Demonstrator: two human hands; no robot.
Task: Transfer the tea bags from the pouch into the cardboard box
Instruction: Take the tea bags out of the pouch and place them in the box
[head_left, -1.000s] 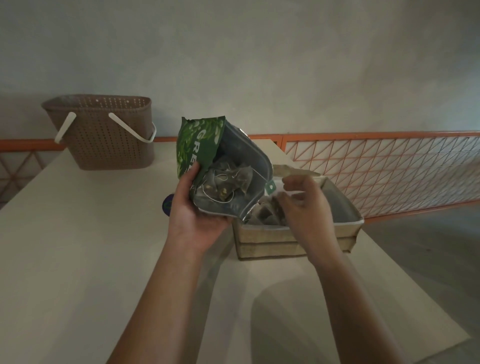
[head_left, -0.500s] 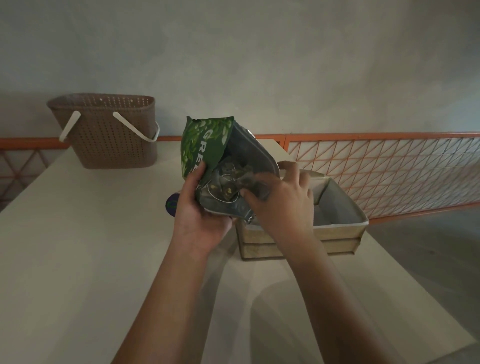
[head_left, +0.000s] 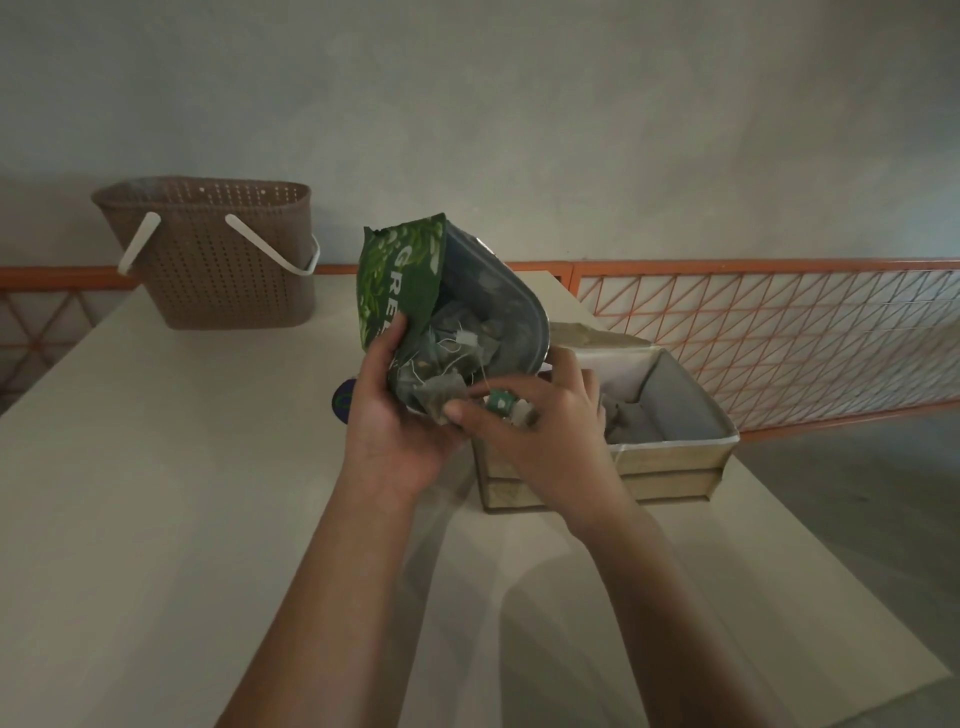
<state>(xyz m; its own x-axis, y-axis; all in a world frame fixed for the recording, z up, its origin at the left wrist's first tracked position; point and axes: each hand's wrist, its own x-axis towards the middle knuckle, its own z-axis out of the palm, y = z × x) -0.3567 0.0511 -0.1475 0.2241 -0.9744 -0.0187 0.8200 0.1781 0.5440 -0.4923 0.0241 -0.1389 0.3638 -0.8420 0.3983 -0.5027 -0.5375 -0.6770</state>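
While the left hand (head_left: 395, 415) grips the pouch (head_left: 415, 291), the right hand (head_left: 540, 431) pinches a half-hidden tea bag (head_left: 441, 397).

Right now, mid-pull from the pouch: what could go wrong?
1. The right hand pinches a tea bag at the pouch mouth; loose strings among the bags inside may tangle and drag extras out.
2. The pouch, gripped by the left hand, tilts open toward the person, short of the cardboard box, so anything dragged out could land on the table.
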